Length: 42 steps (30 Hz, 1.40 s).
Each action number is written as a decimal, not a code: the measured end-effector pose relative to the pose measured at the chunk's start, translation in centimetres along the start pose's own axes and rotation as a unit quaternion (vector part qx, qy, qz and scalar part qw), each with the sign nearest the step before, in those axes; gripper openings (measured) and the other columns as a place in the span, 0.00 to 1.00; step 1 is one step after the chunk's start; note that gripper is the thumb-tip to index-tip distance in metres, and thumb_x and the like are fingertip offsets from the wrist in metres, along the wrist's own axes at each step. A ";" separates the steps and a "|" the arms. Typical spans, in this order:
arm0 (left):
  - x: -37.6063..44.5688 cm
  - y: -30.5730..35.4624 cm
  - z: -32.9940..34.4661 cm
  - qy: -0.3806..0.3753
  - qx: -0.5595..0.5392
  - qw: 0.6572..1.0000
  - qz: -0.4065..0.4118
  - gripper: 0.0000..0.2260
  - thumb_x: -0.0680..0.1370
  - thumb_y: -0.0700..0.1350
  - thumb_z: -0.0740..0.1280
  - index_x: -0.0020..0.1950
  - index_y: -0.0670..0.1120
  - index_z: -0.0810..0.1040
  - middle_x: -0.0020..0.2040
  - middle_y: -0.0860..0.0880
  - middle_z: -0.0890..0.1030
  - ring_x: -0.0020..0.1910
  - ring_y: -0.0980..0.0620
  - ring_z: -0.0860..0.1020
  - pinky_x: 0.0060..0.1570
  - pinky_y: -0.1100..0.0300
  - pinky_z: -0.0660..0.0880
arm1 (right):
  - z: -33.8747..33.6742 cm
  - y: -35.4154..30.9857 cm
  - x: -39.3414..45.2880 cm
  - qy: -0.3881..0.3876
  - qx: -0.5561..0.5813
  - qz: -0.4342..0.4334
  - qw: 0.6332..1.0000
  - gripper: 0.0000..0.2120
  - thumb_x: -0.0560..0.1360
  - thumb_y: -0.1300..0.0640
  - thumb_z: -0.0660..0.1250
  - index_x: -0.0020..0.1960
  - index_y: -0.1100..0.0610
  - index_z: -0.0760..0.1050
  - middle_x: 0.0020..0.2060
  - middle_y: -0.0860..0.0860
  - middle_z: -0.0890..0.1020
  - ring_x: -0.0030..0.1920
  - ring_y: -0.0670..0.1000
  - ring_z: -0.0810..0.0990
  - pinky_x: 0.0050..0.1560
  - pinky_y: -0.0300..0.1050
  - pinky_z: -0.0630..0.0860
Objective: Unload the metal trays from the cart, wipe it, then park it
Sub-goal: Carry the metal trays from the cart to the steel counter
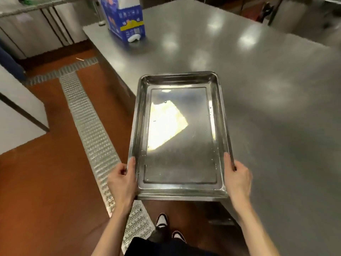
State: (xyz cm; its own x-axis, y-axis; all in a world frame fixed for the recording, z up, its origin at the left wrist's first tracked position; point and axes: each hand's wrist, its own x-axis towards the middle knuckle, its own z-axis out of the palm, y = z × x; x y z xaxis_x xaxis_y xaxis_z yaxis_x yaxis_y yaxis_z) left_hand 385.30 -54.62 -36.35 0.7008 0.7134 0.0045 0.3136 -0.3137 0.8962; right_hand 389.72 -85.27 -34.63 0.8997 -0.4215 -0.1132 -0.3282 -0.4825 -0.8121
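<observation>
Stainless steel table (258,74) fills the frame's right; at centre, left hand (122,182) and right hand (238,180) grip a metal tray (180,137) by its sides over the table's near corner. Upper-centre blue carton's (122,17) print is unreadable.

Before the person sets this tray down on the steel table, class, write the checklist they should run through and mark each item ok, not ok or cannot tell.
1. Both hands grip the metal tray: left hand on its left rim, right hand on its right rim. Ok.
2. Tray is empty, so nothing can slide off. Ok.
3. Tray is held roughly level. Ok.
4. Bare space on the steel table ahead of the tray. Ok.
5. Blue and white package stands at the far corner, away from the tray. Ok.
6. Tray fully dry. Cannot tell; small specks show on its base.
</observation>
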 end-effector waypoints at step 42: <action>-5.8 1.2 29.6 -0.435 0.104 0.887 0.114 0.25 0.79 0.53 0.74 0.33 0.42 0.65 0.29 0.48 0.62 0.32 0.50 0.58 0.33 0.52 0.60 | -6.2 20.7 -1.5 0.352 -0.046 0.333 0.874 0.28 0.83 0.45 0.65 0.31 0.59 0.62 0.24 0.55 0.68 0.27 0.55 0.64 0.33 0.54 0.61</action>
State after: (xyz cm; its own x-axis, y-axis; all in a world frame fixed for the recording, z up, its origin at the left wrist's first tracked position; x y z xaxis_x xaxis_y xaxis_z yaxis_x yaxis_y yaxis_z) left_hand 400.58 -77.64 -48.40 0.9620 -0.1090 -0.2503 0.1483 -0.5612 0.8143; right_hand 379.80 -99.42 -47.74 0.1115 -0.9844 -0.1358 -0.7619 0.0031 -0.6477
